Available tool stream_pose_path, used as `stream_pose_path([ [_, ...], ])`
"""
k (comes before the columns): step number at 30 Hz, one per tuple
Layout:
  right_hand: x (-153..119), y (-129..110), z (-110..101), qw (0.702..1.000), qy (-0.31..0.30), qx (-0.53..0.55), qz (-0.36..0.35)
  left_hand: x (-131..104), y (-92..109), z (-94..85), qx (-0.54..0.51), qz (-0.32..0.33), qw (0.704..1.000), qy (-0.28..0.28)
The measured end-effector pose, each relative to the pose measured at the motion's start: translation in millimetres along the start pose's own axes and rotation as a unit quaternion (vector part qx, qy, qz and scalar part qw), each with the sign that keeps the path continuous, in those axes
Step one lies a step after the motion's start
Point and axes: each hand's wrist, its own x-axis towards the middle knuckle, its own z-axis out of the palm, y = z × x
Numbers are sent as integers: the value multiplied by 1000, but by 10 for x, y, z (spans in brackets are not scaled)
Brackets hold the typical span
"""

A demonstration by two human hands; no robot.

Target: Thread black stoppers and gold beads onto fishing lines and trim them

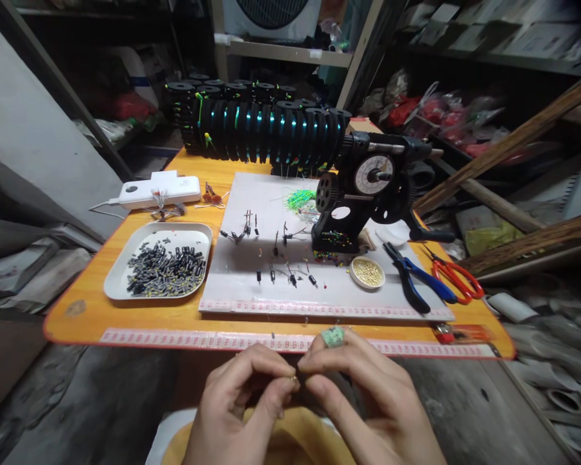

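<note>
A tiny gold bead (295, 379) is pinched in the left hand's (254, 400) grip, near side of the surface (90, 323); whether anything is pinched by the right hand (368, 394) cannot be told. The bead could be dropped if pressure is slackened.

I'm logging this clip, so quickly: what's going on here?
Someone is working by hand at a table. The left hand pinches a tiny gold-coloured piece; the right hand is close beside it, and whether it grips anything is unclear. On the table, a tray of small dark parts is at the left; a dish of gold beads, pliers and scissors are at the right.
</note>
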Motion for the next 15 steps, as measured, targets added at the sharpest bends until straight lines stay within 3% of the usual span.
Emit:
stream_pose_path([
  [3,19,-35,0,999,27,-17,-40,-13,-13,-13,46,49,998,-9],
  [8,20,-50,37,997,9,13,-71,-8,-26,-73,92,109,990,-24],
  [13,-25,1,38,997,-1,67,-46,86,26,-187,131,176,967,-126],
  [15,-32,9,31,991,-15,128,-33,136,58,-233,162,194,957,-141],
])
